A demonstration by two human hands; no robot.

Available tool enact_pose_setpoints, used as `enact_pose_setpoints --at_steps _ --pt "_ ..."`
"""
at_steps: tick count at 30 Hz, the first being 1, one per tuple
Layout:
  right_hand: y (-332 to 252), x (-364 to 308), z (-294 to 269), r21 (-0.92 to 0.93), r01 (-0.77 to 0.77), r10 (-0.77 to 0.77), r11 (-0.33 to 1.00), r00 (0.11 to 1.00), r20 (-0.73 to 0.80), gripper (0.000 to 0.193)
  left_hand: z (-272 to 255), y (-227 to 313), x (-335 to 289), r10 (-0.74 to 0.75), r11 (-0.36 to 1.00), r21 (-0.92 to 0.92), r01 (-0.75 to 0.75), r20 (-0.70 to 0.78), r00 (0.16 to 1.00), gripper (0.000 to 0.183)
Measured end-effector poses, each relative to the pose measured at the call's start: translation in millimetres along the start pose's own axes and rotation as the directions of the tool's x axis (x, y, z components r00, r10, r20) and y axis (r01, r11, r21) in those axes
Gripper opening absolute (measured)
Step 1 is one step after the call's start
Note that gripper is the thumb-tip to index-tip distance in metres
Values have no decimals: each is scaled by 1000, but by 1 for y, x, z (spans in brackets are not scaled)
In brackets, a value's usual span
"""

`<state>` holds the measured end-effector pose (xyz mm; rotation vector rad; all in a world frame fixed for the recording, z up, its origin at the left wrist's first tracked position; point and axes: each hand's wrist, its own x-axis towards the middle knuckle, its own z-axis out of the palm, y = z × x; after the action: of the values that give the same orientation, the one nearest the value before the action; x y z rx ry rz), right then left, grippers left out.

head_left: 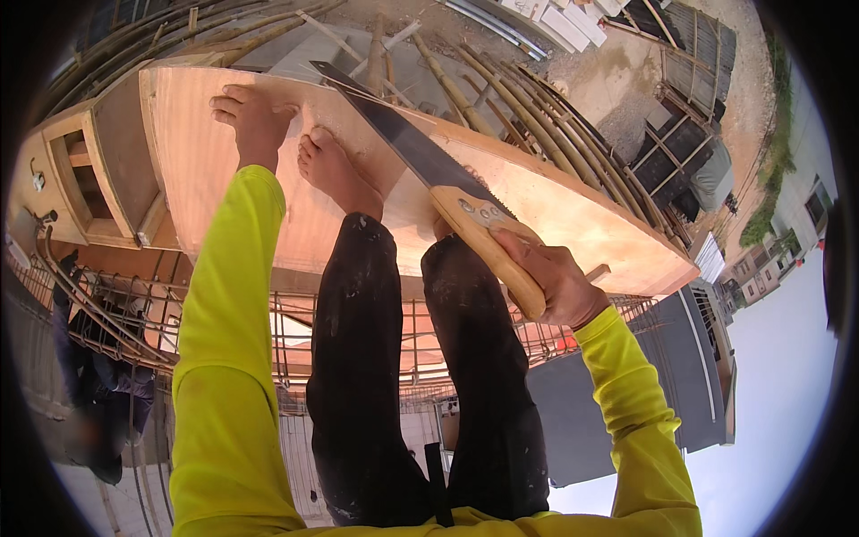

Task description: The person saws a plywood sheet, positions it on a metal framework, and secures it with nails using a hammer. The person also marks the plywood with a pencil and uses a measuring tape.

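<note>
My right hand grips the wooden handle of a handsaw. Its long dark blade slants up and to the left across a light plywood sheet, its tip at the far edge. On the left of the sheet, my left hand presses down with the fingers apart. My bare foot stands on the plywood between that hand and the blade. What looks like sawdust lies near the toes. Whether the teeth sit in a cut, I cannot tell.
Bamboo poles lie beyond the sheet. A wooden box frame adjoins it on the left. Below the near edge runs a rebar cage. Another person is at the lower left. A grey roof shows at the right.
</note>
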<state>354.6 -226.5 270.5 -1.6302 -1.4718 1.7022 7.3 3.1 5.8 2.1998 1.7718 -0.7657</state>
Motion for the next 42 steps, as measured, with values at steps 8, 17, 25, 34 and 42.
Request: enact_pose_setpoints --at_steps 8,17,25,34,42 --pt "16 44 4 17 -15 14 1000 998 55 71 8 -3 -4 24 998 49 -25 12 1000 125" --pt "-23 -48 -37 -26 -63 65 998 995 73 73 12 -5 -8 30 999 43 -29 -25 999 123" --pt "-35 -65 -19 24 -107 105 994 992 73 71 -8 5 -10 -151 981 -101 164 124 981 117" --pt "-14 2 1 -55 -138 135 989 989 -52 65 -28 51 7 523 847 94 -524 40 852 47" --pt "-37 -49 -17 -58 -94 90 994 994 -60 66 -30 39 15 638 768 -124 -629 52 769 13"
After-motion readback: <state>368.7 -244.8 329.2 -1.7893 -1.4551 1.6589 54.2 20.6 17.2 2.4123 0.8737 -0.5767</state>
